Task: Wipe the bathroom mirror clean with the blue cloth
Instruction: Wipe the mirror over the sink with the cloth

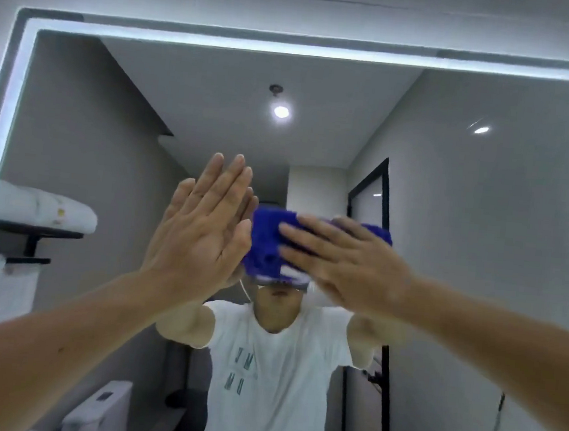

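At the far left, the lit frame of the bathroom mirror (10, 95) runs up and across the top of the view. Reflected in the glass on that side are a folded white towel (41, 209) on a dark shelf (32, 231) and, lower down, a white toilet cistern (101, 409). The left hand (203, 222) is raised flat against the glass, fingers straight and close together, holding nothing; its reflection meets it fingertip to fingertip. Just to its right, the blue cloth (266, 244) is bunched against the mirror near the centre. The right hand (344, 265) lies spread over the cloth, fingers pointing left, pressing it to the glass. Behind, the reflection shows a white T-shirt (275, 379) and a black-framed door (385, 203).
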Action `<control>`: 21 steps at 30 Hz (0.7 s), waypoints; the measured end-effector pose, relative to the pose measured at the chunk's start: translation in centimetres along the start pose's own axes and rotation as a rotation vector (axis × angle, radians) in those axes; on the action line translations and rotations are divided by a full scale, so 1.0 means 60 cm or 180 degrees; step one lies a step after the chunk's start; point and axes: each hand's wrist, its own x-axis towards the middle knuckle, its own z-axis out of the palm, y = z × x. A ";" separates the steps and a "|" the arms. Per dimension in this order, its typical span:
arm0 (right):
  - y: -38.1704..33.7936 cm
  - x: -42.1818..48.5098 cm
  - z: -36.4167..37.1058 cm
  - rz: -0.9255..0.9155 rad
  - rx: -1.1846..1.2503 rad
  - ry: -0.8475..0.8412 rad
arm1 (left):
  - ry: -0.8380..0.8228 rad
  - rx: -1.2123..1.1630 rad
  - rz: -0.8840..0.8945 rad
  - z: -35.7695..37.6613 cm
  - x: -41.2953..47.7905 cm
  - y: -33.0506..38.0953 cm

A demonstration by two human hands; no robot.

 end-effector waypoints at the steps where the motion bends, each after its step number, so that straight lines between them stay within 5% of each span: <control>1: 0.042 0.024 -0.002 0.0526 0.0048 0.0166 | 0.0029 -0.0031 -0.0049 -0.004 0.000 0.007; 5: 0.146 0.124 -0.019 0.2495 0.0765 0.0472 | 0.0198 -0.0208 -0.0214 -0.021 -0.005 0.037; 8: 0.095 0.144 -0.004 0.2705 0.0730 0.0545 | 0.0134 -0.0186 -0.0282 -0.029 -0.014 0.037; 16: -0.210 -0.082 0.018 0.0283 0.0602 0.0054 | 0.0099 -0.0229 -0.0486 0.003 -0.063 0.025; 21: -0.182 -0.198 0.014 -0.1000 0.0110 -0.0410 | 0.0016 -0.0160 -0.0385 0.004 -0.107 0.051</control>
